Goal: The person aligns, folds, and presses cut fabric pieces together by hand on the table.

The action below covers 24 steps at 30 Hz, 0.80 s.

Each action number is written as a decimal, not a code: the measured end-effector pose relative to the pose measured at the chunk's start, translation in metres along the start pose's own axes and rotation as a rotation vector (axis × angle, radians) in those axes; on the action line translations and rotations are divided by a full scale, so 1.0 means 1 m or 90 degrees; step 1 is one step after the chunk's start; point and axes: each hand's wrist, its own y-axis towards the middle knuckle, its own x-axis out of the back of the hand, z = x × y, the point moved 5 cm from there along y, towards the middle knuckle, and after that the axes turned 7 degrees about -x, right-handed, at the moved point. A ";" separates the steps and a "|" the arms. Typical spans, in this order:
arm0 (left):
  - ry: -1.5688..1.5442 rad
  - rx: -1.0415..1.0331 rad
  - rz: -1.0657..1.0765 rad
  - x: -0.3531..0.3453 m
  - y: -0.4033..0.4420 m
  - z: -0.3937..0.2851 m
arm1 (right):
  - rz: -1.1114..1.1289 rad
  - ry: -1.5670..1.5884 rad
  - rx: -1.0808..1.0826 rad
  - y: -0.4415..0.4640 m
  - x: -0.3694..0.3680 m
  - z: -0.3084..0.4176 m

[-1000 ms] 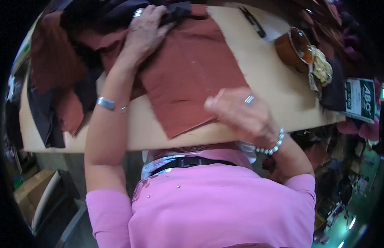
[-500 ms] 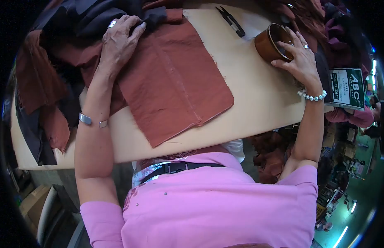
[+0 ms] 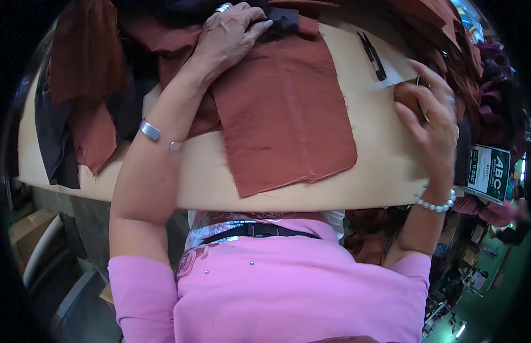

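Note:
My left hand point(image 3: 234, 34) lies at the top of a rust-brown cloth piece point(image 3: 288, 120), its fingers curled on dark cloth point(image 3: 283, 20) at the upper edge. The brown piece lies flat, with a pale seam line down its middle. On the right, my right hand point(image 3: 434, 111), slightly blurred, is wrapped about a brown glazed cup point(image 3: 409, 94). Thumb and fingers lie on opposite sides of the cup and hide much of its rim and inside. Black thread snips point(image 3: 372, 56) rest on the table just left of the cup.
The pale table point(image 3: 385, 166) has a curved front edge against my body. Brown and dark cloth point(image 3: 85, 63) hangs over its left side. More brown cloth point(image 3: 442, 34) is heaped at the upper right, above a green-and-white ABC box point(image 3: 489, 174). Another person's pink sleeve point(image 3: 488, 208) shows beyond.
The view has shifted, so the table things appear farther right and lower. My right hand has closed in round the cup, which sits nearer the snips. My left hand stays on the cloth.

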 end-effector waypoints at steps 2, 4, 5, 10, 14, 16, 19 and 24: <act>-0.006 -0.005 0.001 -0.001 0.000 0.000 | 0.019 0.158 0.080 0.018 -0.035 0.034; -0.007 0.001 -0.001 0.000 0.000 -0.001 | 0.057 0.265 0.081 0.035 -0.077 0.053; -0.007 0.001 -0.003 0.000 0.001 -0.002 | 0.058 0.308 0.078 0.047 -0.094 0.058; -0.008 -0.025 -0.011 0.002 0.000 -0.004 | 0.034 0.408 0.068 0.071 -0.132 0.065; -0.001 -0.020 -0.022 0.001 0.000 -0.004 | 0.035 0.323 0.055 0.072 -0.131 0.070; -0.003 -0.025 -0.022 0.002 0.001 -0.005 | 0.035 0.286 0.062 0.071 -0.132 0.071; 0.002 -0.033 -0.024 0.002 -0.001 -0.005 | 0.016 0.252 0.095 0.070 -0.131 0.073; 0.011 -0.043 -0.027 -0.001 -0.001 -0.003 | -0.016 0.182 0.148 0.065 -0.120 0.083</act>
